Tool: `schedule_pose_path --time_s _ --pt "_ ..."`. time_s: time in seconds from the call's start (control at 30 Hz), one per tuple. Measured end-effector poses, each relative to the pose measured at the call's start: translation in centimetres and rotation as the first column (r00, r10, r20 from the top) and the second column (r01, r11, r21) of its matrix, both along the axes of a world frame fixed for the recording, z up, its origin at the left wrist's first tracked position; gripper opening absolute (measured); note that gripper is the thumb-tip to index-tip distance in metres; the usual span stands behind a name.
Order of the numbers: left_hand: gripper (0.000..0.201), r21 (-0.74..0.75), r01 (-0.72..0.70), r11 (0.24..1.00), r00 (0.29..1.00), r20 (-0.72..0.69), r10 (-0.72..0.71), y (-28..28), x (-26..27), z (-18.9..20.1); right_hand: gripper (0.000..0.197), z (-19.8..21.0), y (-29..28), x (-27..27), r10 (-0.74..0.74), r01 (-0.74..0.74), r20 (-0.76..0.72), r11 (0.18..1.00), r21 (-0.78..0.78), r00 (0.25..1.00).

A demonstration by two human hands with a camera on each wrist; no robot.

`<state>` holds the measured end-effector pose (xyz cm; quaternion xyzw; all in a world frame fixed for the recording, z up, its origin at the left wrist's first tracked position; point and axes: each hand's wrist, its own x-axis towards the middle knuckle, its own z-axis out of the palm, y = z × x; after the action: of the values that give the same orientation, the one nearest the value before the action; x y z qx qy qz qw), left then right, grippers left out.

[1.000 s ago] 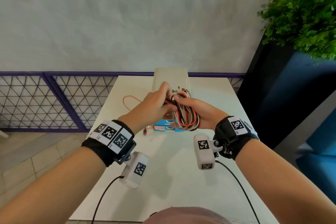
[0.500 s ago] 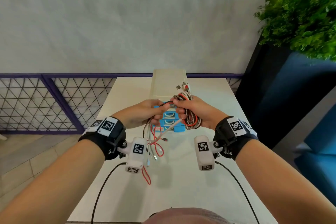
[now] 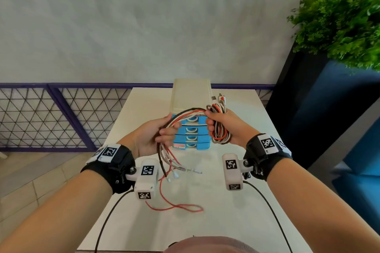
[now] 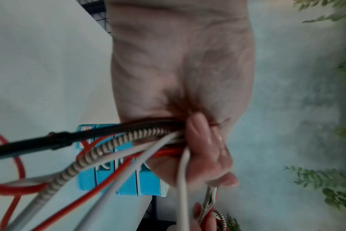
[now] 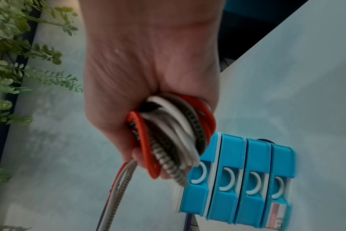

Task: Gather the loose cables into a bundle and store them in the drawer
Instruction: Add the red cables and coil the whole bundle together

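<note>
Right hand (image 3: 225, 127) is wrapped tight round the coiled bundle (image 3: 220, 129) of red, white and braided cables, fingers curled so far over that the right wrist view shows only loops spilling out of the fist; left hand (image 3: 152, 135) has its fingers folded over the loose strands (image 3: 185, 114) that arc across from the bundle, thumb side hidden behind them in the head view; both hands are up in the air above the white counter (image 3: 226, 211), in front of the blue drawer unit (image 3: 192, 138); the cable tails (image 3: 172, 167) drop from the left hand and fan out, plug ends small and blurred, hard to tell one type from another; one red cable (image 3: 176, 207) trails down onto the counter, its upper run cut off behind the left wrist camera; all four drawers look pushed in, the top one partly masked by the strands; the unit's cream top (image 3: 191, 94) runs back toward the grey wall; a leafy green plant (image 3: 345, 26) sits at the right edge, cropped and smeared.
</note>
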<state>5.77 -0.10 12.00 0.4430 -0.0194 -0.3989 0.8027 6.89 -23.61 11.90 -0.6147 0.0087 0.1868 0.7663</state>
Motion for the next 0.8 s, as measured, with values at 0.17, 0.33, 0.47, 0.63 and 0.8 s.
schedule_pose_path --time_s 0.17,0.33,0.47,0.63,0.8 --pt "0.041 0.353 -0.060 0.934 0.968 0.248 -0.032 -0.3 -0.4 0.6 0.009 -0.2 0.4 -0.2 0.004 -0.003 0.019 0.998 -0.057 1.000" --pt "0.038 0.624 -0.261 0.737 0.796 0.571 -0.201 -2.7 -1.5 1.6 0.027 -0.6 1.9 -0.4 -0.072 0.076 0.048 0.993 -0.085 0.996" --pt "0.032 0.725 -0.493 0.481 0.553 0.688 -0.470 -5.2 -3.2 2.1 0.041 -0.6 2.9 -0.6 -0.095 0.095 -0.021 0.995 0.036 0.995" --pt "0.033 0.701 -0.643 0.309 0.364 0.635 -0.682 -7.0 -3.9 2.2 0.053 0.0 3.4 -1.2 -0.051 0.089 -0.172 0.972 0.217 0.984" --pt "0.029 0.707 -0.689 0.161 0.319 0.495 -0.808 -7.6 -4.1 3.5 0.053 0.0 3.2 -1.6 -0.013 0.056 -0.162 0.962 0.267 0.987"
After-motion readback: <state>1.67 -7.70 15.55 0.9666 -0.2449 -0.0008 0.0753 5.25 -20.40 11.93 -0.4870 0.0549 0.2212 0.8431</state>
